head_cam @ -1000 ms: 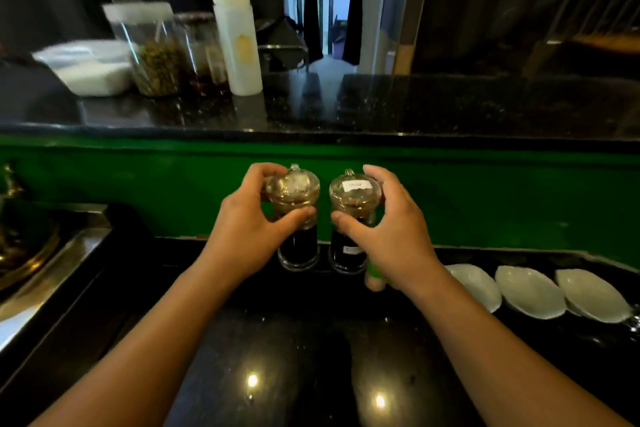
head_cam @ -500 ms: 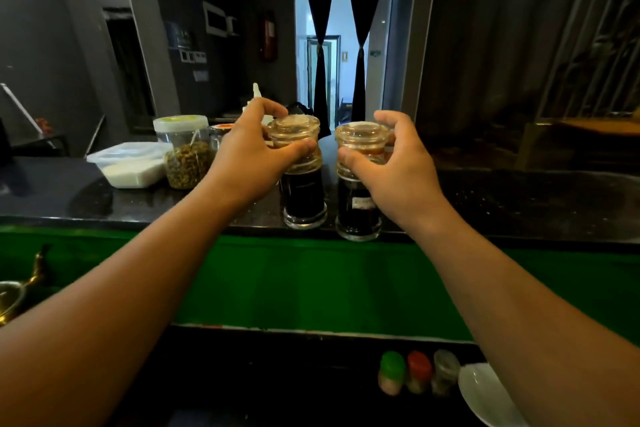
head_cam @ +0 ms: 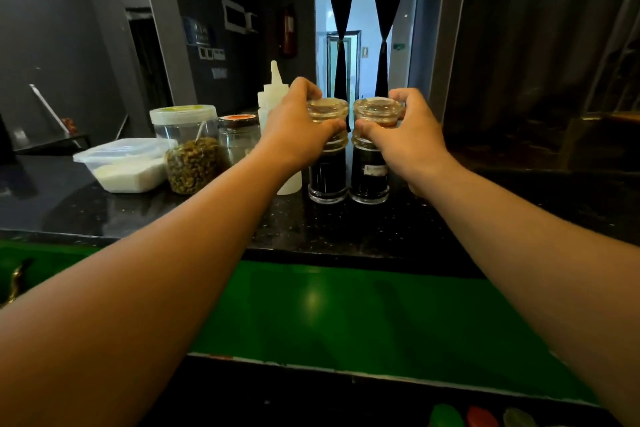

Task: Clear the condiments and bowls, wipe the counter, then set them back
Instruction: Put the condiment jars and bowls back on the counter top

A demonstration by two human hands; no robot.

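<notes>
Two round clear-glass jars with thick ribbed necks, dark contents and flat transparent lids stand upright, side by side and almost touching, on the glossy black speckled upper counter (head_cam: 346, 229). The left jar (head_cam: 327, 173) is clasped at its neck by the left hand (head_cam: 294, 135), thumb in front and fingers curled behind. The right jar (head_cam: 369, 180), which bears a small white label, is clasped the same way by the right hand (head_cam: 410, 144). Just left stands a white plastic squeeze bottle (head_cam: 273, 97); beyond it are a seed-filled jar (head_cam: 190, 156) and a lidded plastic tub (head_cam: 124, 163).
</notes>
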